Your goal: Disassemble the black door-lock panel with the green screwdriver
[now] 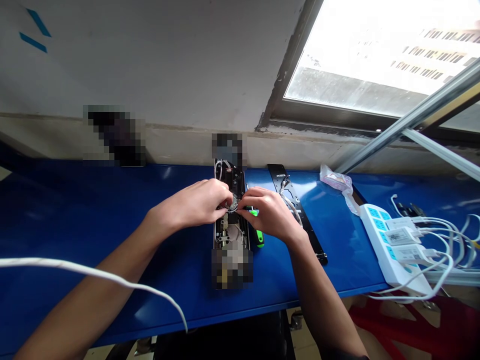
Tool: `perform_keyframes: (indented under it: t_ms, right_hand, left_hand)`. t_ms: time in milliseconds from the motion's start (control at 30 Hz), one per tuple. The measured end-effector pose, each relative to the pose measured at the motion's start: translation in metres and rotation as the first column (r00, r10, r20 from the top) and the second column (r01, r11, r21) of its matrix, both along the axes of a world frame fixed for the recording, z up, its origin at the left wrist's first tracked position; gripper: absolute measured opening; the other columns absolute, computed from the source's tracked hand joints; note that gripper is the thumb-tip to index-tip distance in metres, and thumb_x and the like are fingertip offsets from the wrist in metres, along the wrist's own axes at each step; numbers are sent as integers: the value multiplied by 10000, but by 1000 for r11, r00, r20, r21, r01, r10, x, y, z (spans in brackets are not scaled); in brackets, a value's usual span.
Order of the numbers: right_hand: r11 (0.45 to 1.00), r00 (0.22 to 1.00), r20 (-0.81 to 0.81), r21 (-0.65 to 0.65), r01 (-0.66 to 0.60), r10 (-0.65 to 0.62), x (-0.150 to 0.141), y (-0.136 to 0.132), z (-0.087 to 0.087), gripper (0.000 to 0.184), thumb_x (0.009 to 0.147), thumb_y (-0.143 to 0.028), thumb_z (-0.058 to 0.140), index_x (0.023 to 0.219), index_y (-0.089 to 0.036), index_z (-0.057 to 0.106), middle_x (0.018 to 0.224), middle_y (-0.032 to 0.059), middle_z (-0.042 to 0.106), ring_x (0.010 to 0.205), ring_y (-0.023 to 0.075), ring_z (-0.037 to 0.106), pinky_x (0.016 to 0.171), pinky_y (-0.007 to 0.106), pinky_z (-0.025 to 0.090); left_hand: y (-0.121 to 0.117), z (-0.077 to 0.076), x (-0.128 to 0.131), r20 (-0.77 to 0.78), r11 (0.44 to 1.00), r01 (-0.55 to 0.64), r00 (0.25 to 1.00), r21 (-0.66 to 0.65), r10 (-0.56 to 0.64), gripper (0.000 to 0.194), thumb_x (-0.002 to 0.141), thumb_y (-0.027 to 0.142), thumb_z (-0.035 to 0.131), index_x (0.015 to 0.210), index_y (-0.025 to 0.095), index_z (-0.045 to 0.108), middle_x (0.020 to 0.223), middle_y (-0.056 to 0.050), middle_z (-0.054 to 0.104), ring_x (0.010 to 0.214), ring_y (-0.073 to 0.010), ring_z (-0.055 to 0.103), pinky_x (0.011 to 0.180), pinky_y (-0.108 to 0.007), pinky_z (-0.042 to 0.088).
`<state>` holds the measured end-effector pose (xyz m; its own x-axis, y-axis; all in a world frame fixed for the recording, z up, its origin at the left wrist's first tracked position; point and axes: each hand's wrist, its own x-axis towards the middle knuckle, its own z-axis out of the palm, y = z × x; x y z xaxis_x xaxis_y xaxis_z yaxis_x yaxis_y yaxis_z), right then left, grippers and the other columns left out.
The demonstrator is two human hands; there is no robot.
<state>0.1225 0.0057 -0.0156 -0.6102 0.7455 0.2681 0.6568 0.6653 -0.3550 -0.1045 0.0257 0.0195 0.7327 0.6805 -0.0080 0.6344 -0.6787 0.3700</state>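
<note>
A long black device body [229, 235] with metal parts and white wires lies lengthwise on the blue table [112, 240]. My left hand [198, 204] and my right hand [268, 212] meet over its middle, fingers pinched together on a small round metal part [233, 204]. A green-handled screwdriver [258, 236] lies under my right hand, beside the device. A black cover plate [300, 212] lies just right of my right hand, with a white cable on it.
A white power strip [393, 250] with several plugged chargers and white cables sits at the table's right end. A small plastic bag [335, 180] lies near the wall. A white cable [93, 275] crosses the foreground at left. Window and metal rails stand at upper right.
</note>
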Motion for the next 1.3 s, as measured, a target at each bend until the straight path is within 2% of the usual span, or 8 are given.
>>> perform_keyframes:
  t_ms: [400,667,867,1000,1300]
  right_hand:
    - [1000,1000,-2,-8,12,-13,0,0,1,104,956,-205,689,877,-234,751,977,31,743,890,171,670,794,301,495]
    - [1000,1000,-2,-7,17,-17,1,0,1,90,944,-197,704,879,-231,756,980,31,744,884,173,668,774,298,493]
    - [1000,1000,-9,-14,19,-19,0,0,1,103,963,-218,690,883,-226,754,984,34,742,888,169,671,794,299,504]
    - [1000,1000,-13,-17,18,-18,-1,0,2,108,965,-217,689,879,-227,753,989,35,744,879,166,667,788,297,504]
    - [1000,1000,-12,-21,19,-19,-1,0,3,101,956,-203,700,871,-216,755,974,35,741,870,168,663,775,293,493]
  left_hand:
    - [1,1,1,-4,1000,3,1000,25,-3,154,909,140,621,829,217,728,880,-18,721,783,-165,672,717,-269,463]
    - [-1,5,1,16,1000,-30,999,-8,30,187,923,206,618,768,217,723,812,-8,726,713,-155,655,655,-270,425]
    - [0,4,2,8,998,-55,998,24,55,175,942,242,632,818,216,751,851,-12,736,744,-159,670,678,-273,432]
    - [1,2,4,9,995,-81,997,50,80,123,920,221,666,844,212,761,886,-15,740,779,-166,677,682,-274,439]
    - [0,4,4,5,997,-60,998,38,60,148,921,181,651,815,201,753,876,-13,735,770,-156,675,681,-267,441]
